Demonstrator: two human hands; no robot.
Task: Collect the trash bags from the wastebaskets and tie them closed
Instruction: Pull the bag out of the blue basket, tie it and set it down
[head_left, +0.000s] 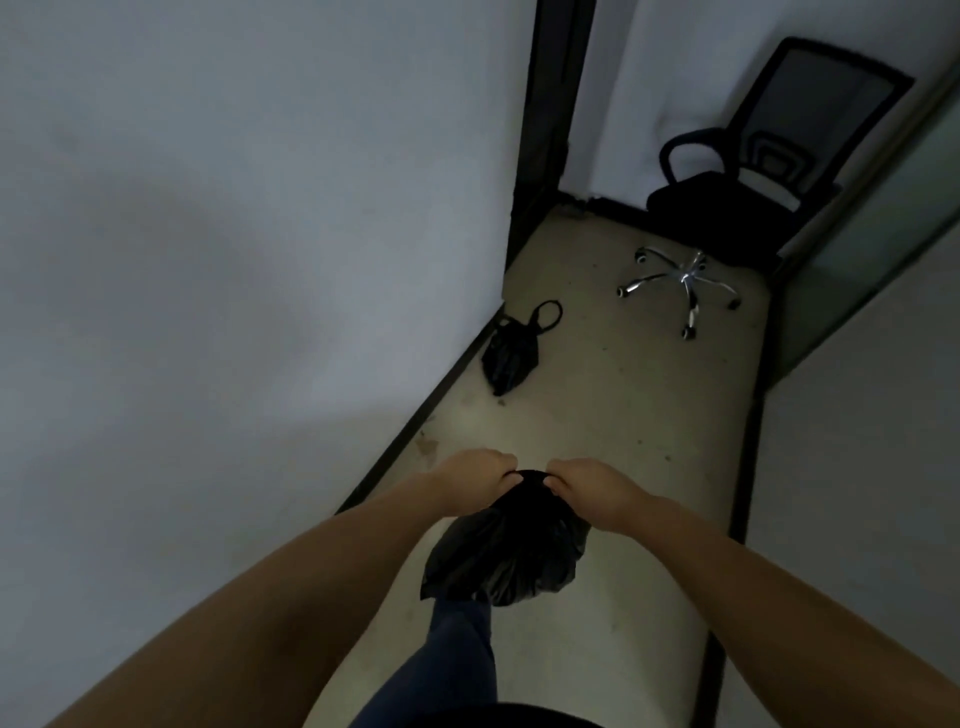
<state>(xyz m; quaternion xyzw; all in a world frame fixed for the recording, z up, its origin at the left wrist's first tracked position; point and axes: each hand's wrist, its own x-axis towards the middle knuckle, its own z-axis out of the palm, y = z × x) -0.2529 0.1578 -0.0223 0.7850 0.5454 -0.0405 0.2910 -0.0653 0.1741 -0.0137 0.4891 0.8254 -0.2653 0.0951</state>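
Observation:
A full black trash bag hangs in front of me above the floor. My left hand and my right hand both pinch its gathered top, close together, knuckles up. The bag's neck is bunched between my fingers, and I cannot see a knot there. A second black trash bag lies on the floor further ahead beside the left wall, its top tied into a loop handle. No wastebasket is in view.
A narrow corridor with a pale floor runs ahead between a white wall on the left and another wall on the right. A black office chair and a loose chrome wheel base stand at the far end. My leg is below the bag.

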